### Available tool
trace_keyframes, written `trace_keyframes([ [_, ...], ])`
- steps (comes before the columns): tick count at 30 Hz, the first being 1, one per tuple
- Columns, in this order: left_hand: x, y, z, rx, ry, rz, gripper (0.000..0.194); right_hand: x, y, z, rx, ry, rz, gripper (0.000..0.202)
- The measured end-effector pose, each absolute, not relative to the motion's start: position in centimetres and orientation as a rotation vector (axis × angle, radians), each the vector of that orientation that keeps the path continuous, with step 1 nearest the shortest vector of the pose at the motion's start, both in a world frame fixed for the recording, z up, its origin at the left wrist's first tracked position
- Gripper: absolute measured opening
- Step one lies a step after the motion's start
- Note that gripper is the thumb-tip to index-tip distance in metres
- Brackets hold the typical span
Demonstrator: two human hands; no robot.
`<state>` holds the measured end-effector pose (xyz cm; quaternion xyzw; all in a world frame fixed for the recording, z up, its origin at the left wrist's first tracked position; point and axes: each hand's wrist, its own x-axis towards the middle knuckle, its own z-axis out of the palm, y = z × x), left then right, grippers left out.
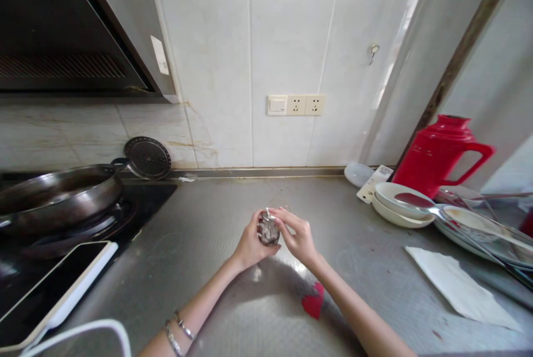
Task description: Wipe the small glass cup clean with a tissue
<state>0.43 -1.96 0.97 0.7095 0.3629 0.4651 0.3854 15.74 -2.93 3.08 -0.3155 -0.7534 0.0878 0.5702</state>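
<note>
A small round glass cup, see-through with dark and pale patches, is held over the middle of the counter. My left hand wraps its left side and underside. On the upper right, the bent fingers of my right hand grip the cup's rim. A small white bit shows at the rim by those fingertips; what it is I cannot make out. A torn-edged red piece lies on the metal counter, below my right wrist.
On the left, a metal pan sits on the black stove, with a white-cased phone and white cable in front. Stacked bowls, plates with utensils, a red thermos and white paper occupy the right. A tiled wall rises behind.
</note>
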Motion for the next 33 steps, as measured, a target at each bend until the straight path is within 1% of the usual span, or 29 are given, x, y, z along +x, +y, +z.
trace_keyframes([
  [4, 0.4, -1.9, 0.8, 1.821, 0.905, 1.211, 0.078, 16.0, -3.2, 2.7, -0.676, -1.860, 0.045, 0.033],
  [7, 0.5, -2.2, 1.0, 1.863, 0.906, 1.217, 0.076, 15.8, -3.5, 2.5, -0.632, -1.895, 0.016, 0.034],
  [10, 0.5, -2.3, 1.0, 1.903, 0.921, 1.205, 0.073, 15.5, -3.7, 2.6, -0.651, -1.847, 0.058, 0.032],
  [15, 0.5, -2.2, 0.6, 1.917, 0.951, 1.206, 0.084, 15.1, -3.6, 2.5, -0.739, -1.696, 0.203, 0.028],
  [17, 0.5, -2.2, 0.5, 1.889, 0.936, 1.206, 0.084, 15.0, -3.6, 2.5, -0.775, -1.664, 0.206, 0.027],
  [23, 0.9, -2.4, 0.9, 1.843, 0.888, 1.234, 0.070, 15.1, -3.9, 2.2, -0.701, -1.816, -0.025, 0.036],
  [27, 0.8, -2.4, 0.6, 1.958, 0.948, 1.221, 0.064, 15.0, -4.1, 2.3, -0.669, -1.875, -0.072, 0.037],
  [29, 0.8, -2.3, 0.3, 2.000, 0.964, 1.233, 0.067, 14.9, -4.0, 2.4, -0.733, -1.824, -0.033, 0.034],
  [33, 0.8, -2.0, 0.1, 1.956, 0.958, 1.291, 0.080, 15.1, -3.6, 2.5, -0.818, -1.693, 0.052, 0.028],
])
